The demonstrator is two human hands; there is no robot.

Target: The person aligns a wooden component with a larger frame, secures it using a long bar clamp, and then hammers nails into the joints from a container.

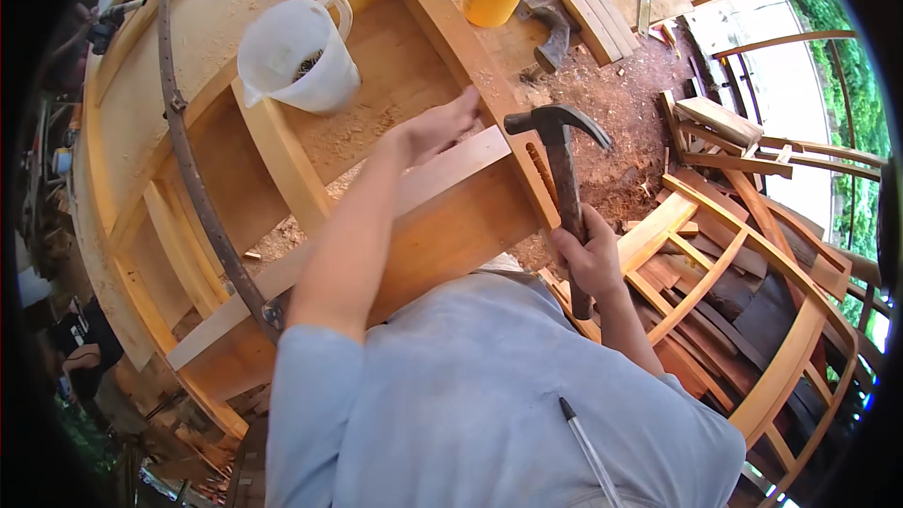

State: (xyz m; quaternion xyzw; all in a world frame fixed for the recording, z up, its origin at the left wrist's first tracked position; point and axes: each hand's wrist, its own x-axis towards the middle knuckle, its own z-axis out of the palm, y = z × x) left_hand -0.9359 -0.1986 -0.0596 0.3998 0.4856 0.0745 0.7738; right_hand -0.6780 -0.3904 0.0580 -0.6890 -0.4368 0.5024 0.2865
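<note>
My right hand [591,254] is closed around the dark handle of a claw hammer [568,179], held upright with its head beside the corner of a wooden frame [451,28]. My left hand [437,130] reaches across the frame's near rail [451,169], its fingers stretched out against the inner side of the corner. Those fingers are slightly blurred, and I make out nothing held in them. A slot [540,169] is cut in the end piece just below the hammer head. Along the left, a long dark metal bar clamp [193,165] spans the frame.
A translucent plastic jug [301,56] with small dark pieces inside stands on the frame. Beyond are a yellow pot [491,0] with a stick across it, and a metal square [643,6]. A curved wooden frame [790,357] leans over scrap wood at right. A person [85,343] is at far left.
</note>
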